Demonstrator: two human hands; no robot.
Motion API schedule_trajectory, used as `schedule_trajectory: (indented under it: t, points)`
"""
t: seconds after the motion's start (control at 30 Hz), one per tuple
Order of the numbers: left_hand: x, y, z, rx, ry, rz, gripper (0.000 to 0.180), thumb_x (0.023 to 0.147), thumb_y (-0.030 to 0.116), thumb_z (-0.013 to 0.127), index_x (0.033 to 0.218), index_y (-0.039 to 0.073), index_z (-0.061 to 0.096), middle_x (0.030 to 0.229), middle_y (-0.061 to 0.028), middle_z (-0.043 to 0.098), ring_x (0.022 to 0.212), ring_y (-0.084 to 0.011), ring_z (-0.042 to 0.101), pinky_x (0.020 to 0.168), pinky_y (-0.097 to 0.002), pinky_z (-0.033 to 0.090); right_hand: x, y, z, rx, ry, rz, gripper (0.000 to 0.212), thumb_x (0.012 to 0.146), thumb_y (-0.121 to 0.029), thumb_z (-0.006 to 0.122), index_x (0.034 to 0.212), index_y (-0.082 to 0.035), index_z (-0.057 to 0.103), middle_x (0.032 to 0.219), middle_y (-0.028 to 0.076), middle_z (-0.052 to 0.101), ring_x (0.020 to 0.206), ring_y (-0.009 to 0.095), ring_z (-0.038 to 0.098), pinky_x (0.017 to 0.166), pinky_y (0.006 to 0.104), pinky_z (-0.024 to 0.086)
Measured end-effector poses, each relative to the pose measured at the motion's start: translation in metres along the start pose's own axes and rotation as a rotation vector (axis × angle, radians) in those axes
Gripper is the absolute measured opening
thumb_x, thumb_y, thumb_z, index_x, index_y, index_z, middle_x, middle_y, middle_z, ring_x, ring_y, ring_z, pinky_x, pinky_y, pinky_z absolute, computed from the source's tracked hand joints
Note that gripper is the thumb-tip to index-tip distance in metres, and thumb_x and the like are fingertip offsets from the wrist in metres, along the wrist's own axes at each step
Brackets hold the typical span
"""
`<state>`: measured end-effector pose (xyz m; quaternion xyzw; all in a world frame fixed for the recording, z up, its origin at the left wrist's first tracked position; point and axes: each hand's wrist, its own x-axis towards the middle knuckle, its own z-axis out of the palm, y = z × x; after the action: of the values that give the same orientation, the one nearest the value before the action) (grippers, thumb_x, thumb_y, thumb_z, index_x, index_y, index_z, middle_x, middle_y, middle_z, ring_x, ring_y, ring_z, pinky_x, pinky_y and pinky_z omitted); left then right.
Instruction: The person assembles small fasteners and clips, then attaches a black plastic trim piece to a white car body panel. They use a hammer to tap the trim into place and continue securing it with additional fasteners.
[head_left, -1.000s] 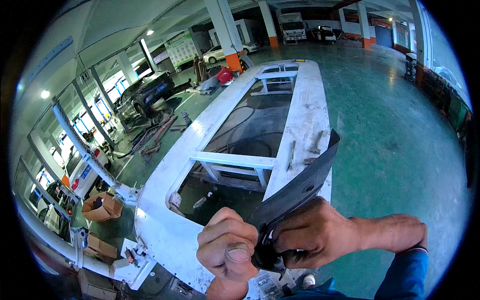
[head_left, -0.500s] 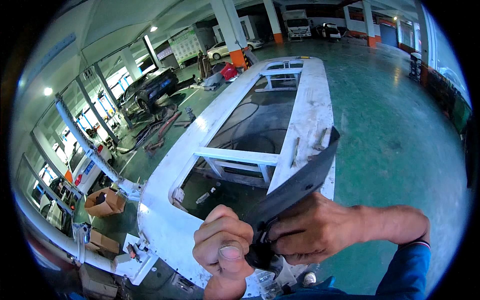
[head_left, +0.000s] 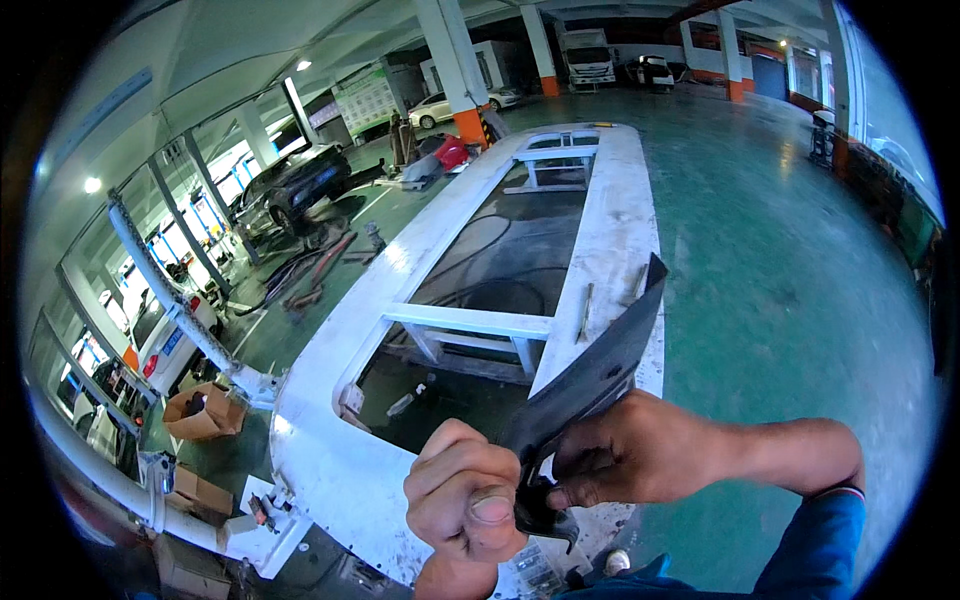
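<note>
A long dark panel with a bent, hooked lower end, possibly a vehicle trim piece (head_left: 595,365), is held up before me and points away to the upper right. My left hand (head_left: 468,490) is closed in a fist around the near left edge of that end, thumb on top. On the other side, my right hand (head_left: 645,450) has its fingers and thumb closed on the bent part. A small hole shows in the panel's flat face. Beneath both hands lies a large white metal frame bench (head_left: 325,400) with rectangular openings; the fingertips' exact grip is partly hidden.
A thin rod-like tool (head_left: 586,312) lies on the bench's right rail. Cardboard boxes (head_left: 205,412) stand at the left beside a slanting white post arm (head_left: 215,350). A dark car (head_left: 290,185) and loose parts (head_left: 305,270) are farther left. Green floor (head_left: 770,300) stretches rightward.
My right hand has turned and shifted its hold, so its thumb now shows low on the bent end. The left fist has moved slightly right and down, still gripping.
</note>
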<state>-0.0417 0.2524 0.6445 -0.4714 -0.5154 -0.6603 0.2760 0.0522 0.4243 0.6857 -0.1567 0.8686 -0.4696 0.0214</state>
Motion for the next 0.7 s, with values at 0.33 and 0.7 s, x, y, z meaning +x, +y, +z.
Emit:
schedule_trajectory:
  t: [0.33, 0.7]
  points:
    - [0.001, 0.013, -0.001, 0.024, 0.034, -0.075, 0.056, 0.094, 0.039, 0.059, 0.051, 0.006, 0.048, 0.054, -0.0063, 0.058, 0.049, -0.018, 0.046, 0.046, -0.0313, 0.035, 0.015, -0.014, -0.003, -0.134, -0.222, 0.14, 0.044, 0.095, -0.036, 0.058, 0.077, 0.003, 0.067, 0.071, 0.024, 0.064, 0.075, 0.042, 0.065, 0.071, 0.0473, 0.052]
    - [0.004, 0.016, 0.001, 0.055, 0.099, -0.138, 0.056, 0.095, 0.034, 0.054, 0.048, 0.005, 0.046, 0.052, -0.0073, 0.056, 0.049, -0.0179, 0.046, 0.048, -0.031, 0.035, 0.017, -0.001, 0.009, -0.173, -0.072, -0.003, 0.044, 0.093, -0.037, 0.06, 0.081, 0.003, 0.07, 0.069, 0.025, 0.064, 0.075, 0.042, 0.066, 0.073, 0.0469, 0.053]
